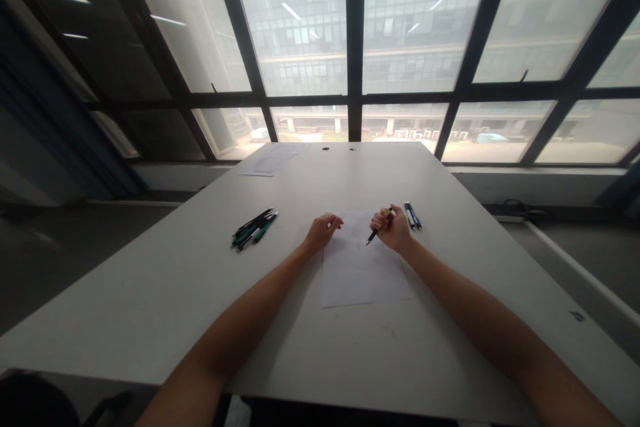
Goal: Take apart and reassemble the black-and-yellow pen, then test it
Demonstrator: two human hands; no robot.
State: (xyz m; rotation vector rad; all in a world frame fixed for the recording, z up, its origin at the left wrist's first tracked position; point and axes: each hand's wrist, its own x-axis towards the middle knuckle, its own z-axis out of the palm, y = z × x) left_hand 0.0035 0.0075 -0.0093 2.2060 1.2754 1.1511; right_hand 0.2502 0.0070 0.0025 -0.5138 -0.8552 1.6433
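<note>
A black pen (pixel 371 237) with a light tip and a bit of yellow-green near its upper end is gripped in my right hand (pixel 396 232). The pen slants down to the left over a white sheet of paper (pixel 365 277); whether its tip touches the sheet I cannot tell. At the paper's upper left edge rests my left hand (pixel 321 232), fingers curled in toward the thumb, with nothing visible in them. Just right of my right hand lie blue-and-black pens (pixel 413 216), side by side. Left of my left hand is a loose pile of several black and green pens (pixel 253 229).
All this lies on a long white table (pixel 165 320). Printed sheets (pixel 270 161) lie at its far left corner. A small dark piece (pixel 577 315) sits near the right edge. Beyond the far end stand large framed windows (pixel 355 47), with a blue curtain (pixel 65 100) on the left.
</note>
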